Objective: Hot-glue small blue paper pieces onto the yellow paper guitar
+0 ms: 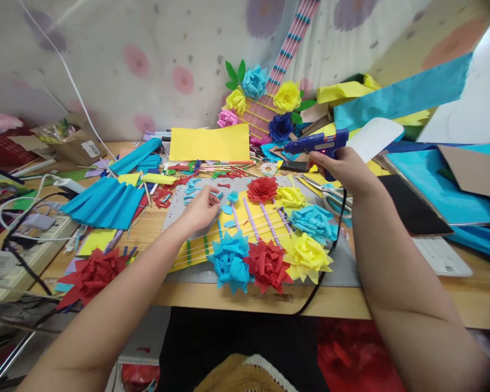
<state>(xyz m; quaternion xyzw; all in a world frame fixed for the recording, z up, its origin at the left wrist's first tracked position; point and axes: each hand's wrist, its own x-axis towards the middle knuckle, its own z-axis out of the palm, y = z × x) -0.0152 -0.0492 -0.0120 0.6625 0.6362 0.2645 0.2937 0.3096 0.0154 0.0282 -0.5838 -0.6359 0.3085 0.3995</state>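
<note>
My right hand (338,166) grips a blue hot glue gun (316,144), its nozzle pointing left above the table and a small red light lit on its side. My left hand (204,207) is closed in a pinch, with a small blue paper piece (220,195) showing at the fingertips. Just right of those fingers lie a small blue paper bud (232,197) and loose blue petals (227,209). Below them is a yellow guitar-shaped board (245,218) with white strings and purple strips. Around its body sit red paper flowers (268,265), blue paper flowers (231,261) and yellow paper flowers (308,253).
Scissors (330,191) lie right of the board. A pink paper guitar (265,106) leans at the back behind a yellow sheet (209,142). Pleated blue paper (106,204) and a loose red flower (93,275) are at left. The gun's black cord (330,250) hangs over the front edge.
</note>
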